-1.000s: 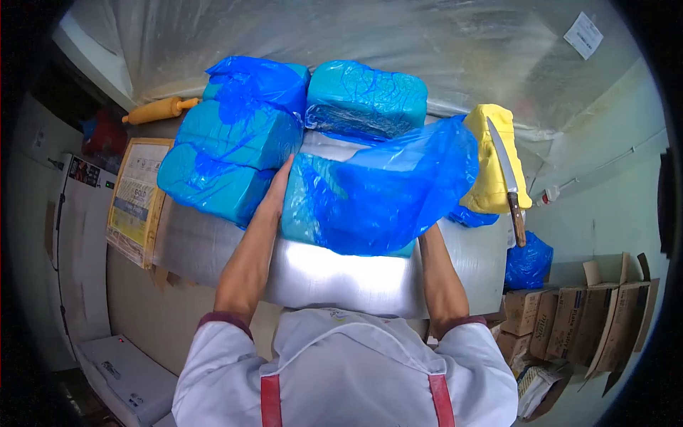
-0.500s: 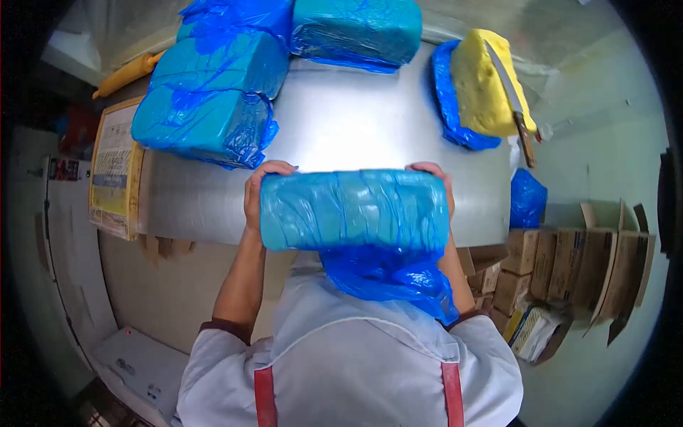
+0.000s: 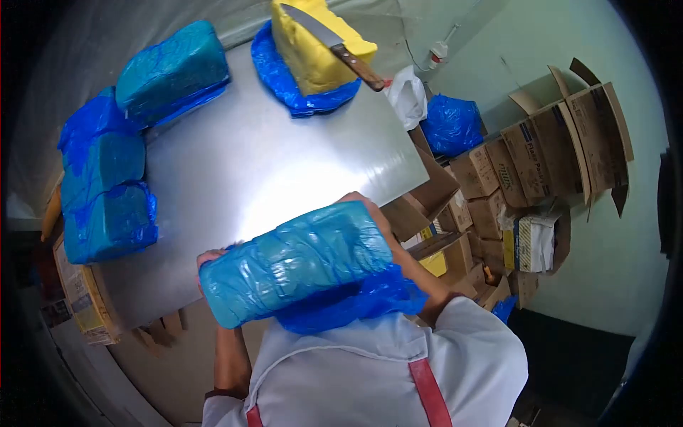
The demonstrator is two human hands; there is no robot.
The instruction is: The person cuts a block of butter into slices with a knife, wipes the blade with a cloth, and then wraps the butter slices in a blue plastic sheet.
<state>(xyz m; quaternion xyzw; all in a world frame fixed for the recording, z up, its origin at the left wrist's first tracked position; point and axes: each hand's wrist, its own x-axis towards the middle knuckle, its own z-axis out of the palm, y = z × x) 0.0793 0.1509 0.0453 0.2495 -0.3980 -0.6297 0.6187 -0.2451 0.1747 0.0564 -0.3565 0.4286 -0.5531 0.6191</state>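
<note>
A large block wrapped in blue plastic film (image 3: 295,256) is held up in front of my chest, its right end raised higher than its left. My left hand (image 3: 210,259) is closed on the left end, and my right hand (image 3: 364,202) grips the far right end; the block hides many of my fingers. Loose film (image 3: 348,302) hangs from the block's near side. Across the metal table (image 3: 206,171), an unwrapped yellow block (image 3: 316,57) sits on blue film. A knife with a wooden handle (image 3: 359,67) lies on top of it.
Several more blue-wrapped blocks (image 3: 107,164) line the table's left and back. A framed box-like panel (image 3: 84,295) stands at the left edge. Cardboard boxes (image 3: 523,156) are stacked on the right, near a blue bag (image 3: 453,124) and a white bag (image 3: 409,99).
My view has turned to the right, showing more of the boxes. The wrapped block stays in both hands but has gone from level to tilted, its right end higher.
</note>
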